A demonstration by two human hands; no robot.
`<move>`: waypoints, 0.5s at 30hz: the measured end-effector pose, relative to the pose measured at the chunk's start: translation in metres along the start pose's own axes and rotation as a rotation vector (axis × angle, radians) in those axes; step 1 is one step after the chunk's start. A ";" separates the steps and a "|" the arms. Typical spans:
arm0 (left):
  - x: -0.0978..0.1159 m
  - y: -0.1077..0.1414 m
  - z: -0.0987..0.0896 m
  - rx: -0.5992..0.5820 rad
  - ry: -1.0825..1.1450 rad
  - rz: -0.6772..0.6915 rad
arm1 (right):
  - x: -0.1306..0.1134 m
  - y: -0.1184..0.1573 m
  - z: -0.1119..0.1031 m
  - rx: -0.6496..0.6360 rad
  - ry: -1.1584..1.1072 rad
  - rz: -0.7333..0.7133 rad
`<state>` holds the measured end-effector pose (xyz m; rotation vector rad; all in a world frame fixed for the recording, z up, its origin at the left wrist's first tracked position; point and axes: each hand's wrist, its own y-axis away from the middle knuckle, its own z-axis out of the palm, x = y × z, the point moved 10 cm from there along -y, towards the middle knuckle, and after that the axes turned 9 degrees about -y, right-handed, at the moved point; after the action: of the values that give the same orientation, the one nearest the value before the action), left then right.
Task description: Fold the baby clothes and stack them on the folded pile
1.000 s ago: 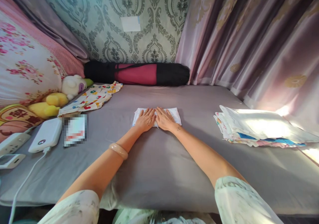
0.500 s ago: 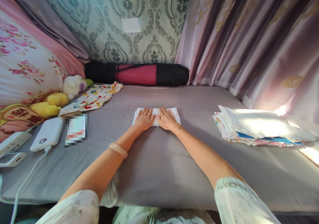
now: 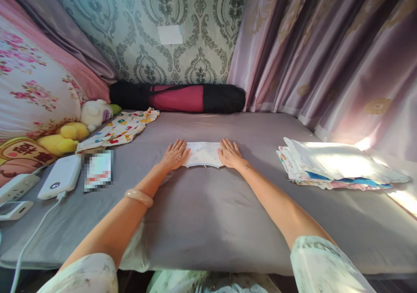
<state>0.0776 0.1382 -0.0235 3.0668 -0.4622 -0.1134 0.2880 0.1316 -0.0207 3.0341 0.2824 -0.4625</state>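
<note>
A small white piece of folded cloth (image 3: 203,154) lies flat on the grey bed sheet (image 3: 208,214), with a faint pattern and a loose thread at its near edge. My left hand (image 3: 176,155) rests flat over the cloth's left end, fingers stretched out. Over the right end lies my right hand (image 3: 230,153), likewise flat with its fingers extended. The middle of the cloth shows between the two hands, while its ends are partly hidden under them. A pale bangle (image 3: 139,197) circles my left forearm.
To the right is a stack of folded clothes (image 3: 339,164). At the left lie a patterned cloth (image 3: 122,128), plush toys (image 3: 73,132), a white power bank (image 3: 61,176) with a cable, and a power strip (image 3: 18,188). A black and red roll bag (image 3: 177,98) lies along the wall.
Both hands have slid outward from the middle of the white cloth to its two ends, uncovering its centre. The cloth stays in place.
</note>
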 end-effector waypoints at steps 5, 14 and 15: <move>-0.011 -0.002 0.009 -0.005 0.049 0.007 | 0.002 -0.001 0.004 0.009 -0.004 -0.004; 0.008 -0.003 -0.022 0.105 -0.049 0.013 | -0.012 -0.002 -0.015 0.042 -0.029 -0.026; 0.014 -0.003 -0.027 0.141 -0.051 0.035 | -0.015 -0.002 -0.017 0.067 -0.034 -0.045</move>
<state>0.0940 0.1376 0.0025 3.1984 -0.5485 -0.1646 0.2780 0.1326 0.0000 3.0866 0.3403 -0.5360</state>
